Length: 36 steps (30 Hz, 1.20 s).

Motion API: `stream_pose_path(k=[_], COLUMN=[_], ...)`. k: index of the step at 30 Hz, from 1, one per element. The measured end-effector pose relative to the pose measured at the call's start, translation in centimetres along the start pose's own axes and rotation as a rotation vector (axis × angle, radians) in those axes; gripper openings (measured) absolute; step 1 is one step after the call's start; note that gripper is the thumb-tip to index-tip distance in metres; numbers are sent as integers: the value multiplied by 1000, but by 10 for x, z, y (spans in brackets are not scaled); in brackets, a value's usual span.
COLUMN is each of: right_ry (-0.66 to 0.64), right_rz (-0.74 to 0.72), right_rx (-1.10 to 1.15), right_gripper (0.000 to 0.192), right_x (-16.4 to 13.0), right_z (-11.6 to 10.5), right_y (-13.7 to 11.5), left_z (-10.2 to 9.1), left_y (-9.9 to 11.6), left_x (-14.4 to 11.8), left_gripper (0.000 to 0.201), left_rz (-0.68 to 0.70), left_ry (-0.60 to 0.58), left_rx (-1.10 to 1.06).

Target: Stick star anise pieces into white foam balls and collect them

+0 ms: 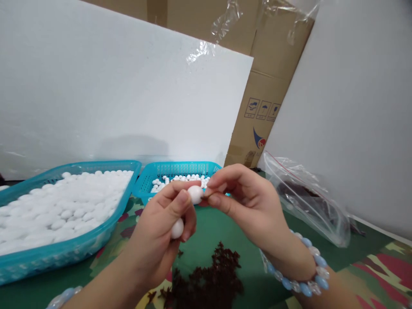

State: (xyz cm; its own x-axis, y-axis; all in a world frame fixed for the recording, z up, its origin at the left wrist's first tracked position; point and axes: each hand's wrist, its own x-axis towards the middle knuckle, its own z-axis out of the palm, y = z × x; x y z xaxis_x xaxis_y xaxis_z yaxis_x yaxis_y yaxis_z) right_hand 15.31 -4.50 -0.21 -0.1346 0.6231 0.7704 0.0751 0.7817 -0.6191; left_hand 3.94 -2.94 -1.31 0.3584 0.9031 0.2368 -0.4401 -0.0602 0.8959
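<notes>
Between thumb and forefinger, my left hand (167,219) pinches a small white ball (195,195). A second white ball (177,228) is tucked in the lower fingers of the same hand. Against the right side of the pinched ball, the fingertips of my right hand (247,197) are pressed together on a tiny brown piece (206,196), too small to make out well. Below both hands lies a heap of dark reddish-brown small pieces (209,279) on the green table surface (257,279).
A large turquoise basket (128,206) full of white balls stands at left. Behind my hands, a smaller turquoise basket (148,176) holds more white pieces. At right lies a clear zip bag (315,206) with dark contents. A white board (128,86) and a cardboard box (273,77) stand behind.
</notes>
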Motion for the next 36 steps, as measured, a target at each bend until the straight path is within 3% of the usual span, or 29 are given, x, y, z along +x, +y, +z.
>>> stream_pose_path(k=[8, 25, 36], right_ry=[63, 3, -88], right_rz=[53, 98, 25], right_rx=[-16, 39, -312], right_gripper=[17, 18, 15], right_x=[1, 3, 5], right_z=[3, -2, 0], right_y=[2, 5, 14], left_z=[4, -2, -3], left_y=[-3, 5, -2], left_x=[0, 2, 5], left_gripper=[11, 8, 8], left_rz=[22, 195, 130], left_ry=[148, 156, 188], left_rx=[-39, 214, 207])
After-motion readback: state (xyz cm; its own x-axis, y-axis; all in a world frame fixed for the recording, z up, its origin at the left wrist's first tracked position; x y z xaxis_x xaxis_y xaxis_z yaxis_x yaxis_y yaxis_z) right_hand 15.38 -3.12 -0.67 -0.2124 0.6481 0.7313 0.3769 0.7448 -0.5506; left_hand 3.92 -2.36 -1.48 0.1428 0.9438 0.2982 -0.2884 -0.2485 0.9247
